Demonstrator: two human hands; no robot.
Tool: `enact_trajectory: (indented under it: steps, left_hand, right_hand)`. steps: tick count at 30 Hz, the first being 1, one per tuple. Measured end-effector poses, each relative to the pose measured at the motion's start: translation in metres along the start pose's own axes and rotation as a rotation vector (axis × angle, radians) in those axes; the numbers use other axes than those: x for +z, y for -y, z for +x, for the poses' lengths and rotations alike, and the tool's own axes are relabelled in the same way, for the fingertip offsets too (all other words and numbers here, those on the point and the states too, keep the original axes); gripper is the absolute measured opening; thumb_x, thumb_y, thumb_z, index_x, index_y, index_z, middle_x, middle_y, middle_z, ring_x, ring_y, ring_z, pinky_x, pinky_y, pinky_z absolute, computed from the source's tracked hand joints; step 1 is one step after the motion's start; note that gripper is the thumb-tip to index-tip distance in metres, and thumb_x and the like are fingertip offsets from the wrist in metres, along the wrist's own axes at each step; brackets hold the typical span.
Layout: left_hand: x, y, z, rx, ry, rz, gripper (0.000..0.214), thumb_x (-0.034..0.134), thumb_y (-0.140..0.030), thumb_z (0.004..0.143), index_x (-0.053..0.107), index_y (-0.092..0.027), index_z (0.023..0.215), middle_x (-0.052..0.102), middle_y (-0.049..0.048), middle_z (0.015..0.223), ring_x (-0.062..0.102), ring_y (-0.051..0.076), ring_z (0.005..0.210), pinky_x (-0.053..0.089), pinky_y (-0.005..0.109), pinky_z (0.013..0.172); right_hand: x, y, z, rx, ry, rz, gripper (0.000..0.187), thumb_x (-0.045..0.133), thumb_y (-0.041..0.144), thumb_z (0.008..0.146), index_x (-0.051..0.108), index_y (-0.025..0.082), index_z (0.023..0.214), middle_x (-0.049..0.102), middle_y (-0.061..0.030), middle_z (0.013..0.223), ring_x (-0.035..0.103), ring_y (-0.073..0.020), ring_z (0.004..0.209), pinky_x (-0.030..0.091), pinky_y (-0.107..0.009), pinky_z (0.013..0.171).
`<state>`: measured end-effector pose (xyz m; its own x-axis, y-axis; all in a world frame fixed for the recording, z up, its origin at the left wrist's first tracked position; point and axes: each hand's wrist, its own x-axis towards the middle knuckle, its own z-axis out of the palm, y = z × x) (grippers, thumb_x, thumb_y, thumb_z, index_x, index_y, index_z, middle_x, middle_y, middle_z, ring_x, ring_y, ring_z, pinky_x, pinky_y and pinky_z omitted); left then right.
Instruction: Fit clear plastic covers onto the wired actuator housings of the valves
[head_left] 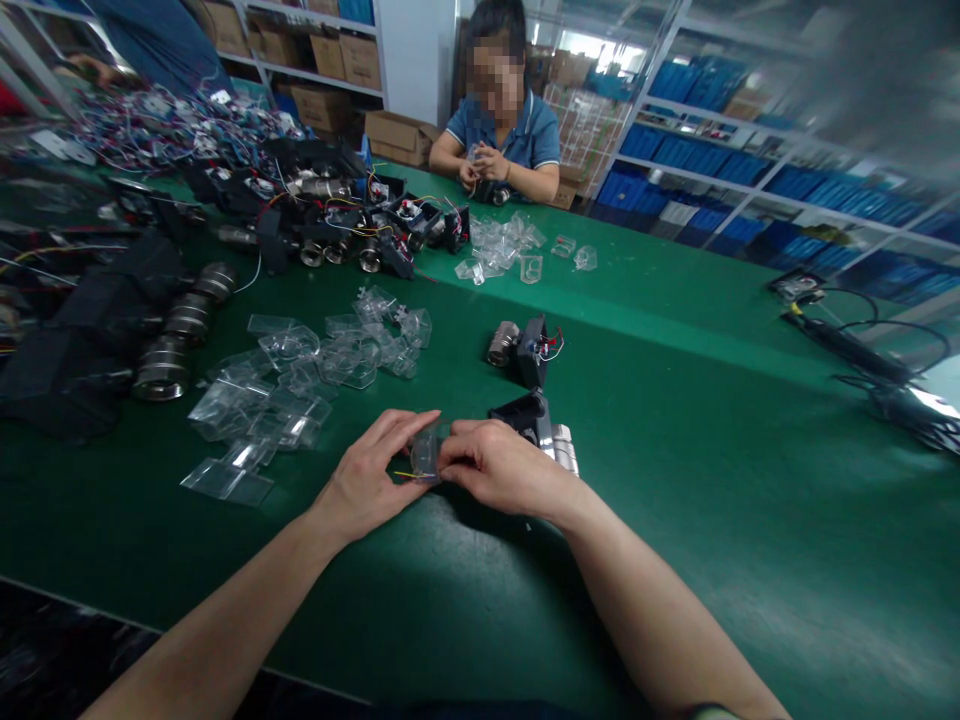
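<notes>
Clear plastic piece (426, 455) is held between the two hands over the worktop (735, 480) — steadied by the left hand (369, 472), pinched by the right hand (491, 462). The thin yellow wire (403, 474) could be snagged if the plastic were twisted — or the dark housing (534, 410) nudged by the right wrist.

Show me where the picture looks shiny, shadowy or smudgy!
In the head view, glare gleams on the clear plastic pieces, a dark shadow lies on the green tabletop beneath the right hand, and a grey blur smudges the upper right corner.
</notes>
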<state>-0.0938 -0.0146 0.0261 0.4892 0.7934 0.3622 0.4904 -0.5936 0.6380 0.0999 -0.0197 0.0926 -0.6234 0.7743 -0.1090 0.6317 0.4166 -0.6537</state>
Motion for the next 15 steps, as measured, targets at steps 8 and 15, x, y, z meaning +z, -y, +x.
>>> enact_trajectory:
  steps: [8, 15]
  left_hand:
    - [0.0004, 0.0017, -0.0003, -0.025, 0.015, -0.035, 0.054, 0.065, -0.03, 0.079, 0.044, -0.026, 0.129, 0.054, 0.0055, 0.113, 0.06, 0.019, 0.096, 0.054, 0.031, 0.08]
    - [0.0019, 0.0011, -0.0003, -0.051, 0.018, -0.074, 0.054, 0.065, -0.032, 0.078, 0.046, -0.027, 0.128, 0.054, 0.0043, 0.108, 0.06, 0.018, 0.091, 0.054, 0.03, 0.076]
  right_hand:
    - [-0.001, -0.0018, 0.0001, -0.031, -0.005, 0.027, 0.014, 0.055, 0.008, 0.082, 0.067, 0.015, 0.082, 0.056, -0.0011, 0.079, 0.052, -0.0117, 0.074, 0.036, -0.023, 0.069]
    - [0.0004, -0.0035, 0.0005, -0.05, -0.002, 0.021, 0.015, 0.054, 0.007, 0.082, 0.066, 0.016, 0.079, 0.054, -0.0003, 0.077, 0.052, -0.0112, 0.072, 0.036, -0.022, 0.067]
